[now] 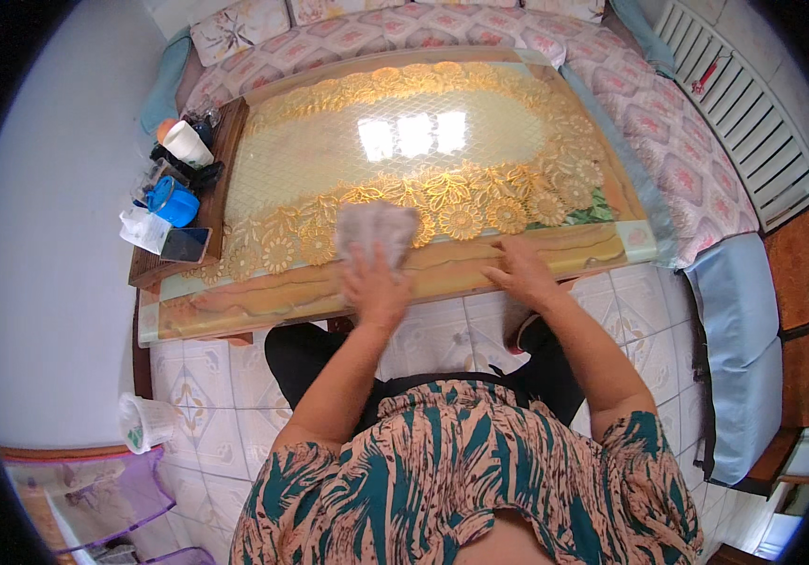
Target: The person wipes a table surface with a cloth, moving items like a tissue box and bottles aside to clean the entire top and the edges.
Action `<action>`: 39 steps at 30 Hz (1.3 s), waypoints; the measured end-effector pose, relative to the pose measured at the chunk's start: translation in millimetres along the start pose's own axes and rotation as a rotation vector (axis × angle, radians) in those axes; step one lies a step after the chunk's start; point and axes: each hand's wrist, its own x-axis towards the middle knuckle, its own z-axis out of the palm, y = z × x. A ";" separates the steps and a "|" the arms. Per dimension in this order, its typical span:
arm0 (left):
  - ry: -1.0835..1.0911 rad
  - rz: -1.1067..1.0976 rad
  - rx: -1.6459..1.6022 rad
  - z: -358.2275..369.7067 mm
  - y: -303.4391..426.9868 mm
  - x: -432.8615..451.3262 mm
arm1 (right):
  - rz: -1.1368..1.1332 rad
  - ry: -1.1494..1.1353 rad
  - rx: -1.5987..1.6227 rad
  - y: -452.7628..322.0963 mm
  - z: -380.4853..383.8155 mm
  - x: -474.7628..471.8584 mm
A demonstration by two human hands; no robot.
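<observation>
A large table (439, 275) lies before me, with a marble-patterned border and a gold floral lace cover (461, 220) on its top. My left hand (374, 286) presses a light grey-pink cloth (376, 229) against the tabletop near the front edge, fingers spread over it and slightly blurred. To the right, my right hand (521, 272) rests on the front border of the table with its fingers apart and nothing in it. Window light reflects off the far middle of the top.
On the left end, a wooden tray (229, 169) holds a blue container (173, 201), a white paper cup (187, 143), a phone (186, 244) and tissues (144, 229). A patterned sofa (475, 32) wraps the far and right sides. A white wastebasket (146, 422) stands on the floor at left.
</observation>
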 end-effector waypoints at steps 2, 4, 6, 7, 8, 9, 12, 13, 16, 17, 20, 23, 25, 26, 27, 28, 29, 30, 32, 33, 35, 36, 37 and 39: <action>0.060 0.322 -0.302 19.2 20.4 -8.8 | -0.055 0.119 0.124 -20.5 16.4 4.1; -0.159 0.323 -1.036 14.3 38.4 -11.8 | -0.063 0.189 0.151 -29.0 32.3 6.2; -0.404 0.159 -1.580 -10.6 45.0 -19.4 | 0.021 0.236 -0.006 -37.7 37.9 0.2; -0.332 0.139 -1.464 -11.1 34.8 -16.3 | 0.062 0.261 -0.084 -42.5 38.9 -2.1; -0.260 0.120 -1.348 -9.5 18.8 -9.5 | 0.109 0.228 -0.085 -43.6 43.7 -1.8; -0.189 0.096 -1.227 -6.6 2.0 -3.6 | 0.113 0.221 -0.150 -51.5 49.1 -2.1; 0.042 0.033 -1.129 1.6 -23.3 11.2 | 0.112 0.216 -0.302 -77.7 59.5 -5.3; 0.087 0.058 -1.086 6.5 -28.1 17.1 | 0.062 0.243 -0.327 -75.8 64.1 -3.8; 0.108 0.111 -0.920 4.3 -26.2 28.5 | -0.033 0.288 -0.379 -60.8 75.4 2.1; 0.095 0.127 -0.860 1.8 -22.7 33.5 | -0.029 0.281 -0.376 -50.3 71.1 4.2; 0.271 0.265 -0.496 17.7 -36.3 54.0 | 0.005 0.316 -0.420 -24.0 49.9 6.1; 0.269 0.320 -0.414 18.3 -9.4 70.6 | 0.123 0.414 -0.491 42.5 21.2 -4.2; 0.278 0.319 -0.310 23.7 -2.4 87.2 | 0.272 0.380 -0.540 62.0 -9.1 -11.6; 0.281 0.318 -0.257 26.7 -0.5 93.0 | 0.350 0.370 -0.603 72.4 -20.3 -15.0; 0.240 0.285 -0.199 29.0 5.0 95.7 | 0.397 0.398 -0.614 91.0 -30.3 -21.2; 0.199 0.254 -0.140 28.9 11.0 97.5 | 0.444 0.427 -0.624 106.9 -39.5 -27.1; 0.159 0.223 -0.081 28.4 16.0 99.0 | 0.491 0.456 -0.634 120.2 -42.7 -30.5; 0.170 0.204 -0.062 29.4 18.7 99.6 | 0.548 0.452 -0.607 118.1 -45.2 -29.8; 0.189 0.160 -0.021 31.4 19.9 95.7 | 0.659 0.436 -0.552 100.6 -45.7 -27.8; 0.171 0.168 -0.048 30.6 28.5 94.3 | 0.552 0.464 -0.644 106.8 -34.9 -30.7; 0.147 0.166 -0.068 26.9 30.3 94.4 | 0.230 0.549 -0.624 88.5 4.8 -19.9; 0.153 0.151 -0.054 27.4 25.2 95.3 | 0.136 0.532 -0.577 50.9 18.8 -7.4; 0.158 0.139 -0.041 29.5 19.8 96.3 | 0.080 0.390 -0.504 11.7 33.0 0.4; 0.159 0.160 -0.062 33.3 17.2 96.4 | -0.119 0.335 -0.389 -33.9 63.2 18.4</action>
